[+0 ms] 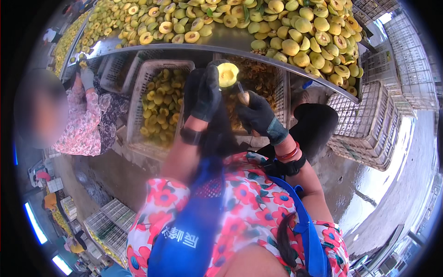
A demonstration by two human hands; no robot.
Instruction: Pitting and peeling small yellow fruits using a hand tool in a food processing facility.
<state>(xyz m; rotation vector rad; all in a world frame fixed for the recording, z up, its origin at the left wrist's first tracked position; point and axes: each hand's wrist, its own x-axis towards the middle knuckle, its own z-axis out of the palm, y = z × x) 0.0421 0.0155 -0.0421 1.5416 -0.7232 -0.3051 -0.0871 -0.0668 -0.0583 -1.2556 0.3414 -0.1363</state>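
Note:
My left hand (208, 93), in a dark glove, holds up a halved yellow-green stone fruit (228, 74). The cut face is turned towards me, with a hollow at its middle. Just right of it, my right hand (258, 114), also gloved, grips a small pitting tool (244, 98) with a wooden handle and a narrow metal tip. That tip points up beside the fruit's lower right edge; whether it touches is hard to tell. Below the hands, to the left, stands a plastic crate (169, 63) of fruit halves (161, 104). A second crate (284, 97) holds brown pits and scraps (256, 72).
A metal table (230, 37) heaped with halved fruit (301, 31) crosses ahead at knee height or above. Stacked crates (363, 121) stand at my right on a wet floor (346, 194). A person (83, 117) sits working at left. More crates (114, 221) lie lower left.

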